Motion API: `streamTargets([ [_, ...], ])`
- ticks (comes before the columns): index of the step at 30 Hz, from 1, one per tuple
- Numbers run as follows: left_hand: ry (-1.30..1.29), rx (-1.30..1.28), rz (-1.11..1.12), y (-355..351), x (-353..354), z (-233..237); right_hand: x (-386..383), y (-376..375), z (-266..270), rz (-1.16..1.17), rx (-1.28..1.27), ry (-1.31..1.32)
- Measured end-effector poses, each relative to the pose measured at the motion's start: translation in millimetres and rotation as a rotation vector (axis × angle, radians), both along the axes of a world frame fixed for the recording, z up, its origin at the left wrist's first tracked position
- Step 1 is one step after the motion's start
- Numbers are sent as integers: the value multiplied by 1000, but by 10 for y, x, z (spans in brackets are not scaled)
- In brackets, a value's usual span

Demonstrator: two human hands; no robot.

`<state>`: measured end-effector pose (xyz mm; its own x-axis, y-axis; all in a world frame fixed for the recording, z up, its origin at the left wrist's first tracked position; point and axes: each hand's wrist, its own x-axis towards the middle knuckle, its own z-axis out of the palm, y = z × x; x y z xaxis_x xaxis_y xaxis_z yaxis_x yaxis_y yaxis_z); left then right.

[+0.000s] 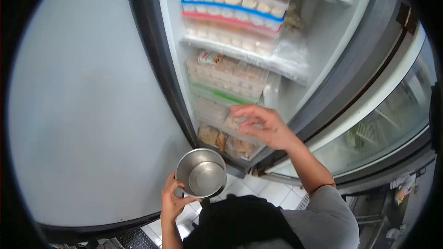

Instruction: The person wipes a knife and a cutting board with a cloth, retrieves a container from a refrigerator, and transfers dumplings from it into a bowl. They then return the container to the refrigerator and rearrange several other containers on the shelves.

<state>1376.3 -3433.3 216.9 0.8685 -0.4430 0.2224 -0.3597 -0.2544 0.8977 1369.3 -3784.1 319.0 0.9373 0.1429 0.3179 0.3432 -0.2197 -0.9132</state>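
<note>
My left hand [172, 197] grips the rim of a round stainless steel pot [204, 175], with fingers outside and thumb along the lower edge. Its bare inside faces up at me. My right hand [262, 126] reaches in front of the lower part of an open upright freezer, fingers apart and slightly bent, holding nothing that I can see. Just behind its fingertips is a clear container [210, 109] of pale food, partly hidden. Above that sits a clear box with a green band [224, 96]. Bagged brownish food [211, 137] lies at the bottom.
Stacked clear boxes with blue and red rims [233, 14] hold pale round pieces on the frosty middle shelf [286, 64]. A grey door panel [87, 101] fills the left. The glass door [369, 138] stands swung out at right. Another person's hand [402, 193] shows far right.
</note>
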Motion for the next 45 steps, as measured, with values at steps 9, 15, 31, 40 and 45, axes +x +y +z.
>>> streamTargets([
  [9, 27, 53, -345, 70, 411, -436, -710, 800, -1475, -209, 319, 909],
  [15, 51, 30, -473, 144, 436, -649, -1037, 1144, -2417, -335, 596, 909],
  [31, 292, 112, -162, 656, 571, -1110, -49, 452, -1127, -608, 792, 318],
  [40, 263, 102, -136, 807, 726, -992, 506, -276, -383, -686, 939, -14],
  [45, 210, 16, -82, 788, 842, -895, 256, -150, 141, -795, 343, 62],
])
